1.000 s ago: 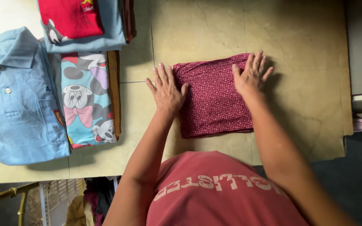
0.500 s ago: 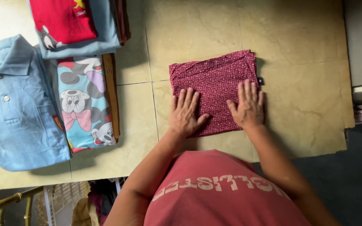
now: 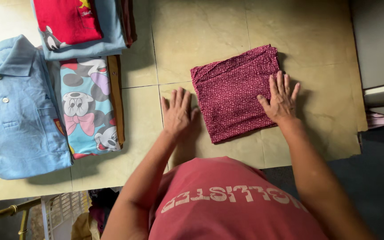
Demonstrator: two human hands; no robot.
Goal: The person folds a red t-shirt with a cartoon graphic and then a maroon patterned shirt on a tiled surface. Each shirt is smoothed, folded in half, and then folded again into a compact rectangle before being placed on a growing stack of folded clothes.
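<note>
A folded maroon patterned cloth [image 3: 234,91] lies flat on the beige tiled tabletop [image 3: 201,40]. My right hand [image 3: 281,100] rests palm down on the cloth's right edge, fingers spread. My left hand [image 3: 177,113] lies flat on the bare tabletop just left of the cloth, fingers apart, holding nothing.
At the left lie a folded light blue polo shirt [image 3: 16,106], a cartoon-print folded garment [image 3: 90,106] and a stack topped by a red garment [image 3: 70,20]. A grey surface [image 3: 378,40] stands at the right. A white basket [image 3: 63,211] and brass rail [image 3: 5,215] sit below the table edge.
My left hand slid off the maroon cloth onto the bare table at its left. My right hand moved to the cloth's right edge. The cloth looks narrower and squarer.
</note>
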